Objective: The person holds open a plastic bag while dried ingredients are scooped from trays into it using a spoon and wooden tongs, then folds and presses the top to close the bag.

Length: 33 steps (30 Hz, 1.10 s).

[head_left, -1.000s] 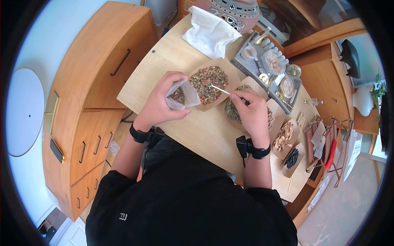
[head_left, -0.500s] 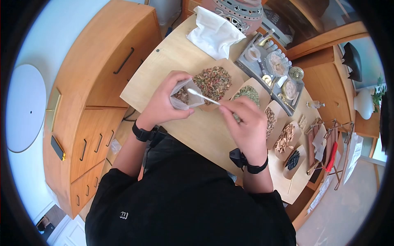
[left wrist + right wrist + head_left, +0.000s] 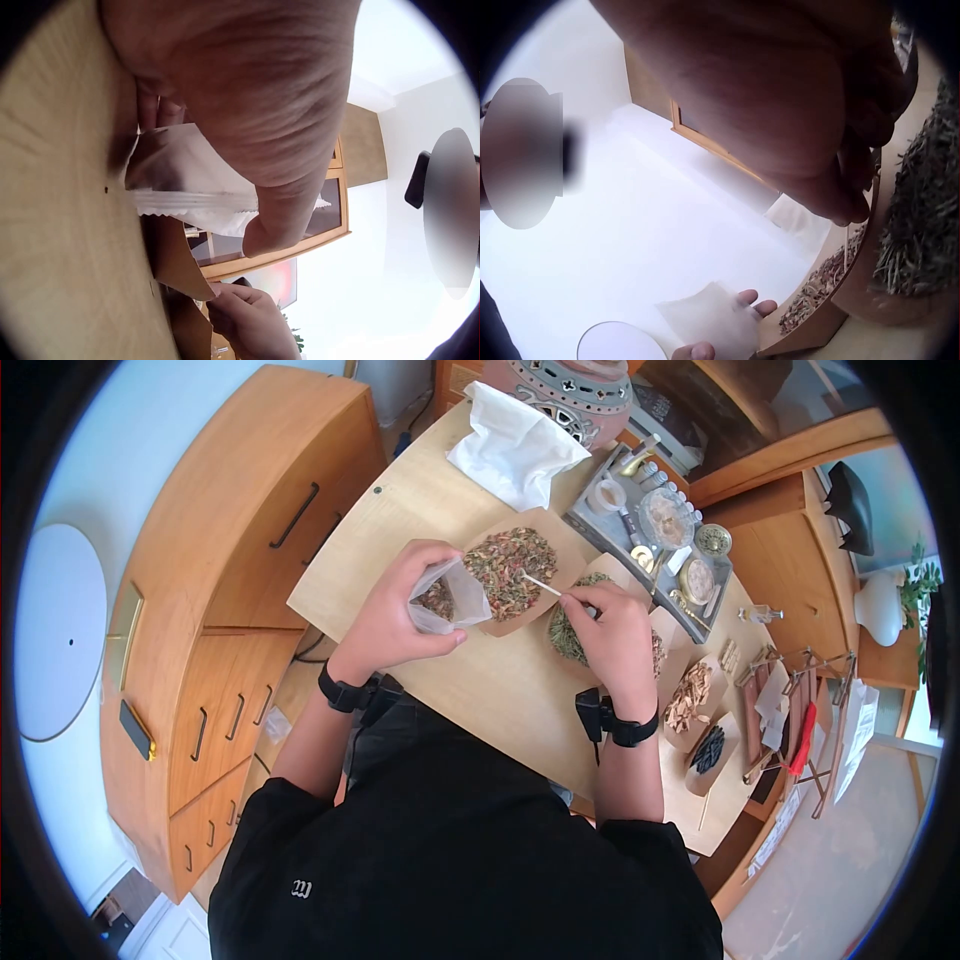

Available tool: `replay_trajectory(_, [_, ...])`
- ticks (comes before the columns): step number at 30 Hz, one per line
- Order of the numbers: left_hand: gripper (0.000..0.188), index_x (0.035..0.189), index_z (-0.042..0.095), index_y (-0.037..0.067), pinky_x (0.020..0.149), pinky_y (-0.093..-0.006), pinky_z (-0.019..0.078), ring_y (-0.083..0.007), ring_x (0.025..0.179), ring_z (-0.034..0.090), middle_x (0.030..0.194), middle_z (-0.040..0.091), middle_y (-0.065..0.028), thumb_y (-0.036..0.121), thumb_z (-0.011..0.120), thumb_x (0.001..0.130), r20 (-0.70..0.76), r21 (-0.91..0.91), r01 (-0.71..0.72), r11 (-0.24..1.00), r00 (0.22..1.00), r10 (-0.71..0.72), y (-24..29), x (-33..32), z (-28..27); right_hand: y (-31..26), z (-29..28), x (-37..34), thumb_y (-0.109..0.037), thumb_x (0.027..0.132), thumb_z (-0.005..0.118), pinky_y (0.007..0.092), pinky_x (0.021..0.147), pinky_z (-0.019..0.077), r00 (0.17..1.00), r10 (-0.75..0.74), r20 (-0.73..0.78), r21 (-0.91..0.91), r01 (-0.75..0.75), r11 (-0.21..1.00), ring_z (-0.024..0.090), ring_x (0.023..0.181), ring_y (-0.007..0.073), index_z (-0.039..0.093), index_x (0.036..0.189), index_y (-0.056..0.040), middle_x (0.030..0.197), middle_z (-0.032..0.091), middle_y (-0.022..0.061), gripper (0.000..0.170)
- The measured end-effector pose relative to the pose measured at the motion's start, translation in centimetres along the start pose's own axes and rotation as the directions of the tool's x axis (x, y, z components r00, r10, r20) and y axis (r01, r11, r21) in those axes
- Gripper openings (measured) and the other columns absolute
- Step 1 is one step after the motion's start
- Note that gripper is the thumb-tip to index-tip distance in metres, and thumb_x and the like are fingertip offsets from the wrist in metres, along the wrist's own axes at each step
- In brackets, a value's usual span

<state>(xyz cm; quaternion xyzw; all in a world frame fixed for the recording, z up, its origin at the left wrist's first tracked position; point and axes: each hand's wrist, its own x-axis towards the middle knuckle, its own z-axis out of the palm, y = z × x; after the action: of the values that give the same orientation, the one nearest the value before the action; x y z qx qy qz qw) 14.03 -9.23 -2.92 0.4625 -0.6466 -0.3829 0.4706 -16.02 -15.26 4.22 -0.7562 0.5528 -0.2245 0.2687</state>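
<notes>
The left hand (image 3: 392, 615) holds a translucent bag (image 3: 466, 598) with its mouth spread, and dried brown bits lie inside. Between thumb and fingers the right hand (image 3: 617, 643) pinches a thin white spoon (image 3: 543, 585), whose tip rests in the mixed dried herbs (image 3: 512, 565) in a paper tray. In the left wrist view the bag (image 3: 191, 161) hangs by the fingers and thumb, its ridged edge showing. The right wrist view shows the spoon's handle (image 3: 846, 247) running down to the herbs (image 3: 821, 281); its tip is not visible there.
Right of the mixed herbs stand paper trays of green herbs (image 3: 567, 637), wood chips (image 3: 688, 698) and black sticks (image 3: 709, 749). Behind them a grey tray (image 3: 594, 519) carries jars and small bottles. A white cloth bag (image 3: 517, 448) lies near a pink pot (image 3: 600, 405).
From over the bag's mouth half a second ago, the spoon has moved back to the mixed herbs, where it also was a second ago. The left hand still holds the bag.
</notes>
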Motion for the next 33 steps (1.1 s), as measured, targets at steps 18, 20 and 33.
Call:
replay_trajectory(18, [0.087, 0.153, 0.058, 0.007, 0.123, -0.0422, 0.0436, -0.0288, 0.144, 0.057, 0.151, 0.058, -0.0126, 0.019, 0.093, 0.074, 0.005, 0.013, 0.003, 1.0, 1.0, -0.003, 0.0, 0.0, -0.1, 0.3, -1.1, -1.1, -0.015, 0.103, 0.084, 0.0274, 0.072, 0.0514, 0.97, 0.213, 0.12, 0.493, -0.244, 0.835, 0.064, 0.081, 0.0057, 0.086, 0.113, 0.0041, 0.091, 0.081, 0.0041, 0.022])
replay_trajectory(20, [0.087, 0.153, 0.057, 0.006, 0.124, -0.0426, 0.0435, -0.0296, 0.145, 0.057, 0.151, 0.058, -0.013, 0.019, 0.093, 0.074, 0.011, 0.035, 0.003, 0.999, 1.0, -0.003, 0.1, 0.1, -0.1, -0.7, -1.5, -1.6, -0.013, 0.102, 0.084, 0.0267, 0.071, 0.05, 0.973, 0.182, 0.144, 0.536, -0.231, 0.812, 0.063, 0.08, 0.0056, 0.087, 0.112, 0.0025, 0.091, 0.08, 0.0038, 0.019])
replay_trajectory(33, [0.088, 0.153, 0.057, 0.006, 0.123, -0.042, 0.0441, -0.0293, 0.144, 0.057, 0.15, 0.058, -0.0126, 0.015, 0.093, 0.072, 0.014, 0.005, 0.003, 1.0, 1.0, -0.003, 0.1, 0.2, -0.1, -1.9, -1.9, -0.6, -0.012, 0.1, 0.082, 0.0322, 0.067, 0.0495, 0.986, 0.047, -0.163, 0.108, -0.029, 0.994, 0.066, 0.072, 0.0195, 0.086, 0.109, -0.0017, 0.092, 0.078, 0.0114, 0.014])
